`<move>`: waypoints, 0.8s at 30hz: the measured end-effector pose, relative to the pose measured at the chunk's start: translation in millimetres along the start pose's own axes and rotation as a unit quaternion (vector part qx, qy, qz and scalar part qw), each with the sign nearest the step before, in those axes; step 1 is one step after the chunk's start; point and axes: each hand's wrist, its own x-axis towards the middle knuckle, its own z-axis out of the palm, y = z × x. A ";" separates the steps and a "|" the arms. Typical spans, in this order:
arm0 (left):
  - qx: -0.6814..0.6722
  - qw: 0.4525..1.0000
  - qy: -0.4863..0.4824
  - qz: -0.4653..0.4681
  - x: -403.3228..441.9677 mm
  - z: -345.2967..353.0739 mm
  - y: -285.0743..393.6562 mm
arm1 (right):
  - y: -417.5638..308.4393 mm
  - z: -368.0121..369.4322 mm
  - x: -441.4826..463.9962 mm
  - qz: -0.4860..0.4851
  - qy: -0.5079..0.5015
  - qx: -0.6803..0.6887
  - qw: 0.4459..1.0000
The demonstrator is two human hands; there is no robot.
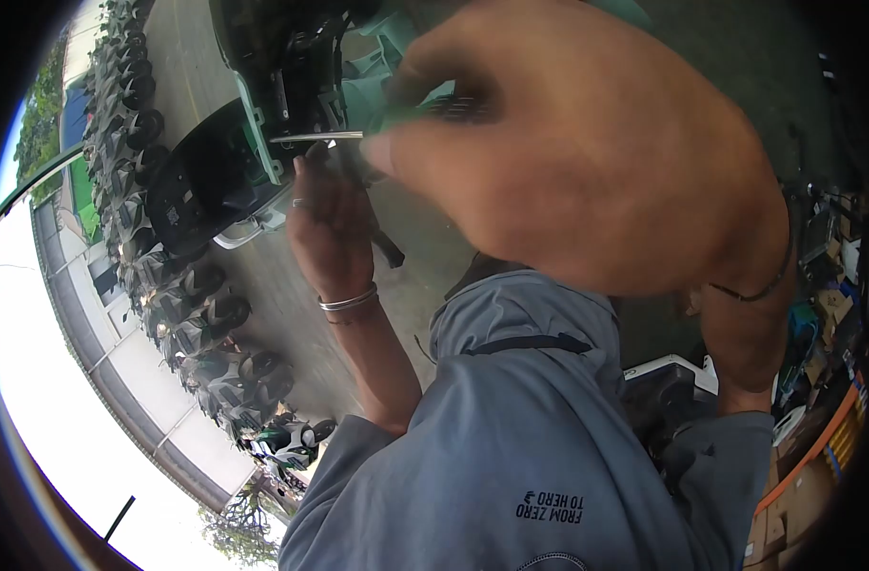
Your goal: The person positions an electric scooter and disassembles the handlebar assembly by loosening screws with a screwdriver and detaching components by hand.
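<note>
My right hand point(587, 162), large and blurred close to the camera, is closed round a tool with a thin metal shaft point(316, 137). The shaft points left over a dark vehicle part point(306, 71) with pale green trim point(256, 128). Just below the shaft tip is my left hand point(330, 224), with a ring and a metal bracelet, its fingers bent against the dark assembly. What it grips is hidden. A black bar-like piece point(389, 249) sticks out beside it.
A black panel point(192, 186) lies left of the hands. A long row of parked motorcycles point(182, 285) runs down the left side. At the right edge are boxes point(796, 495) and an orange rail point(815, 443). A dark object with a white edge point(677, 366) stands beside my body.
</note>
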 end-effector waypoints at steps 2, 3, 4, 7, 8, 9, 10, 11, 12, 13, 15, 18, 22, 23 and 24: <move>0.050 0.999 0.018 0.006 0.9 1.4 0.1 | 5.0 -22.6 8.1 0.000 -0.080 -0.022 0.997; 0.048 0.999 0.012 0.006 1.6 0.7 0.3 | 7.0 -33.0 12.7 0.003 -0.125 -0.033 0.992; 0.045 0.999 0.005 0.007 2.4 -0.1 0.4 | 9.5 -41.6 18.5 0.008 -0.165 -0.042 0.985; -0.028 0.999 -0.015 0.001 5.2 1.8 2.4 | 13.2 -58.1 29.3 0.023 -0.222 -0.036 0.974; -0.028 0.999 -0.015 0.001 5.9 3.8 4.2 | 17.2 -57.7 28.7 0.036 -0.208 -0.011 0.978; -0.016 1.000 -0.019 -0.008 6.2 5.4 6.4 | 17.7 -52.3 26.6 0.060 -0.158 0.043 0.985; -0.003 1.000 -0.021 -0.019 6.7 6.0 7.2 | 18.3 -46.9 24.6 0.079 -0.105 0.099 0.986; -0.001 1.000 -0.020 -0.022 7.9 4.7 7.0 | 19.0 -41.6 22.6 0.091 -0.051 0.154 0.982; 0.030 0.999 -0.019 -0.026 9.2 2.9 6.6 | 15.4 -44.9 31.1 0.175 -0.090 0.179 0.964; 0.060 0.998 -0.019 -0.029 10.8 2.6 6.2 | 22.2 -38.1 31.5 0.217 -0.110 0.191 0.951; 0.071 0.996 -0.031 -0.034 9.4 4.5 7.1 | 55.1 0.1 23.4 0.067 0.010 0.071 0.995; 0.020 0.998 -0.029 -0.050 9.6 17.9 3.1 | 56.3 16.2 17.3 -0.132 0.147 -0.152 0.968; -0.048 0.998 -0.009 -0.038 7.5 44.7 -5.9 | 56.0 29.8 13.6 -0.165 0.222 -0.282 0.919; -0.017 1.000 -0.003 -0.007 9.2 50.3 -6.2 | 59.1 28.8 15.2 -0.189 0.265 -0.237 0.915; 0.066 0.997 -0.006 0.040 10.0 49.0 -7.8 | 59.4 25.6 15.0 -0.164 0.256 -0.124 0.945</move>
